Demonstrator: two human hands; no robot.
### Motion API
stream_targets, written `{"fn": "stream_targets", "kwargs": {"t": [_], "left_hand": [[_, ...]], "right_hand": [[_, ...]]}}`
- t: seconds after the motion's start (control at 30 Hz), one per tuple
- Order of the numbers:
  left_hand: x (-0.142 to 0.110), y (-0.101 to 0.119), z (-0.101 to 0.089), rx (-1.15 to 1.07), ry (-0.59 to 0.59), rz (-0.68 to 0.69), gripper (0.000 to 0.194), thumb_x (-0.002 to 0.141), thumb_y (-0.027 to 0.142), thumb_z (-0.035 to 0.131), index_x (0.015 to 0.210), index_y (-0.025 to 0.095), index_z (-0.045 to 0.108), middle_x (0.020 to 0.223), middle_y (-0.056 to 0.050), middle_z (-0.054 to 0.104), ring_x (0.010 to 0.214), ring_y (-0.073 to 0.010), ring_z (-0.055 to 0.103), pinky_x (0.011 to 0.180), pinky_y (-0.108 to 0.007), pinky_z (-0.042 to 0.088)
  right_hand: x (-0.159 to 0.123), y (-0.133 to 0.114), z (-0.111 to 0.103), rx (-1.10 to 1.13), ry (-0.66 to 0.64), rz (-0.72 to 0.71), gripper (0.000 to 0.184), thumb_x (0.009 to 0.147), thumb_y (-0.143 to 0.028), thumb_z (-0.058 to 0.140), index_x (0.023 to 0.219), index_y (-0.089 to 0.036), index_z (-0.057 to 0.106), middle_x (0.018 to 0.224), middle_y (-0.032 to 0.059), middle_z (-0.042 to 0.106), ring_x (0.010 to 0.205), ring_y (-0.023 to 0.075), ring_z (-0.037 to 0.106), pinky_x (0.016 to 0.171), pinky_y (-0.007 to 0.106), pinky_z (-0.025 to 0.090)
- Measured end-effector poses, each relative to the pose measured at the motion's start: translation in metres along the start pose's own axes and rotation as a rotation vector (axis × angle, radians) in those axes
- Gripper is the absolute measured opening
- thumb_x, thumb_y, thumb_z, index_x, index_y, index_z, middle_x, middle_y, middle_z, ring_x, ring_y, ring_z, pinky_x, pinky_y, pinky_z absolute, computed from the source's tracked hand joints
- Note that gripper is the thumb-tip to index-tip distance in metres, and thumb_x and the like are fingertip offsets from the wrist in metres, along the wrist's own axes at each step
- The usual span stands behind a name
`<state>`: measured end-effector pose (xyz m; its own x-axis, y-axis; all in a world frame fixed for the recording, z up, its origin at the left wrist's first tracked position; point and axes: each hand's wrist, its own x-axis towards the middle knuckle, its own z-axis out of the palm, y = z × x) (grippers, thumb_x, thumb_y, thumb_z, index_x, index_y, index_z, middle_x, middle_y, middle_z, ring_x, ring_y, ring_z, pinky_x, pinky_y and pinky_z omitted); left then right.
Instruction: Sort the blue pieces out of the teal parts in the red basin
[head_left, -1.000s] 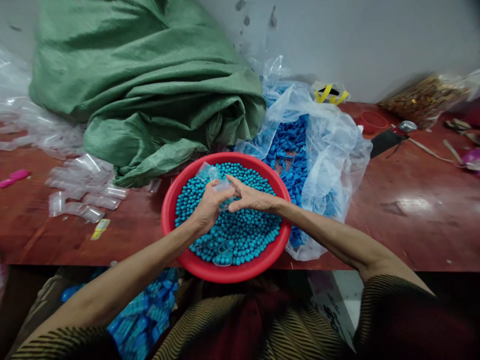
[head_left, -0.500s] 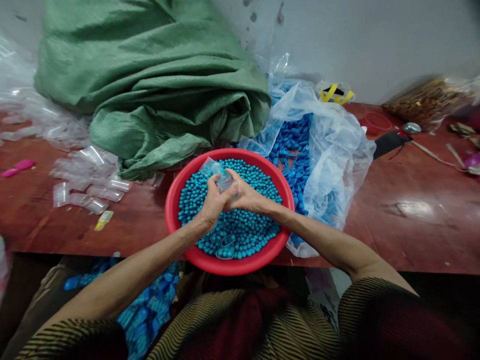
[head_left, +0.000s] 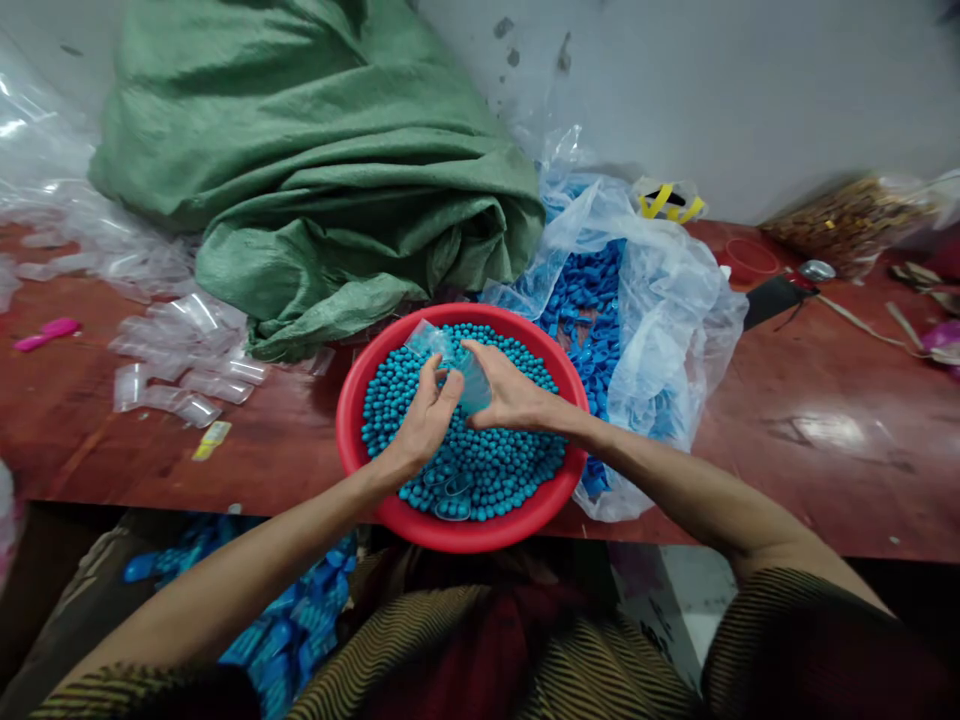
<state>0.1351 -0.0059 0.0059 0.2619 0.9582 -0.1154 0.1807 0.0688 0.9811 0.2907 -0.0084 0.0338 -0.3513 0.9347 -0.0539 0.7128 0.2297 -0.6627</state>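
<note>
In the head view, a red plastic basin (head_left: 349, 410) full of round turquoise beads (head_left: 517, 455) stands at the table's front edge. My right hand (head_left: 504, 388) is over the beads, fingers and thumb curved around a clear plastic container (head_left: 475, 385). My left hand (head_left: 429, 415) is just to the left of it, thumb and fingers slightly apart, with nothing I can make out between them. Beyond my left fingertips, another clear plastic piece (head_left: 426, 340) lies over the beads. Clear oval pieces (head_left: 456, 487) rest on the beads near the front rim.
A big green sack (head_left: 322, 170) stands behind the basin. Clear plastic containers (head_left: 187, 370) are heaped on the left. To the right, a translucent bag (head_left: 667, 310) spills small blue parts (head_left: 589, 300). A dark-bladed knife (head_left: 780, 298) lies farther right. Blue packed pieces (head_left: 285, 630) are below the table edge.
My hands have moved apart from their clasp around the clear container. It now sits in my right hand, and my left fingers have drawn away to the left. The view shifted slightly.
</note>
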Motion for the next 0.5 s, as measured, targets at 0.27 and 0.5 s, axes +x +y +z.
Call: {"fn": "stream_targets", "kwargs": {"t": [0.27, 0.5], "left_hand": [[0.006, -0.026, -0.031, 0.584, 0.119, -0.046, 0.043, 0.081, 0.03, 0.043, 0.118, 0.009, 0.049, 0.124, -0.018, 0.049, 0.124, -0.0283, 0.042, 0.109, -0.046, 0.028], [0.01, -0.02, -0.005, 0.509, -0.018, -0.365, 0.054, 0.09, 0.034, 0.031, 0.137, 0.01, 0.033, 0.142, -0.019, 0.036, 0.131, -0.0267, 0.039, 0.11, -0.041, 0.029]], "right_hand": [[-0.024, 0.018, 0.011, -0.891, -0.364, 0.039, 0.045, 0.074, -0.004, 0.05, 0.119, -0.004, 0.05, 0.107, 0.0209, 0.056, 0.101, 0.0318, 0.05, 0.078, 0.041, 0.044], [-0.009, 0.024, 0.051, -0.713, -0.296, 0.15, 0.047, 0.07, -0.012, 0.058, 0.116, -0.007, 0.051, 0.112, 0.0194, 0.052, 0.103, 0.0325, 0.048, 0.076, 0.041, 0.048]]}}
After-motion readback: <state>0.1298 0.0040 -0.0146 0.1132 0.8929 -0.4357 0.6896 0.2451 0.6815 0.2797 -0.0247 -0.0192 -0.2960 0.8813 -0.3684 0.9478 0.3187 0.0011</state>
